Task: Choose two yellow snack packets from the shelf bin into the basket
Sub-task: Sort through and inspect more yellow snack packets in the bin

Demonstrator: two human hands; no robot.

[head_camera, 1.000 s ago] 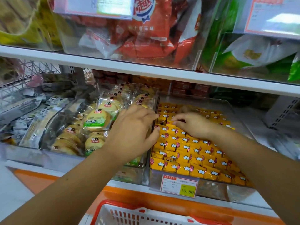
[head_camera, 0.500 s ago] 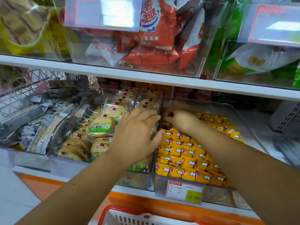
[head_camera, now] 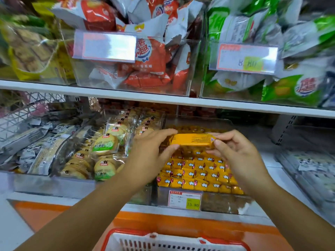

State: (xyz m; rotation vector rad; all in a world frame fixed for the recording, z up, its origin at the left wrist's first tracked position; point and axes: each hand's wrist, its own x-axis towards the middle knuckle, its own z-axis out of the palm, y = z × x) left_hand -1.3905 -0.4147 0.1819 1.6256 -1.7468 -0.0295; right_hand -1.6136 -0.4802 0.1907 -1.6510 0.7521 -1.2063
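Note:
A yellow snack packet [head_camera: 192, 140] is held lengthwise above the clear shelf bin [head_camera: 181, 199]. My left hand [head_camera: 152, 149] grips its left end between thumb and fingers. My right hand [head_camera: 233, 151] pinches its right end. Below them the bin is packed with several rows of yellow snack packets [head_camera: 197, 173] with white and red markings. The red and white basket [head_camera: 174, 240] shows at the bottom edge, under my arms; only its rim and upper wall are in view.
A bin of round biscuit packs [head_camera: 101, 151] stands left of the yellow one, and grey wrapped bars [head_camera: 30, 145] lie further left. The shelf above [head_camera: 163, 98] carries bins of red and green bags. A price tag [head_camera: 184, 199] reads 15.80.
Both hands have lifted out of the bin and now hold one yellow packet between them; earlier they were reaching among the packets. The camera has tilted up, showing more of the upper shelf.

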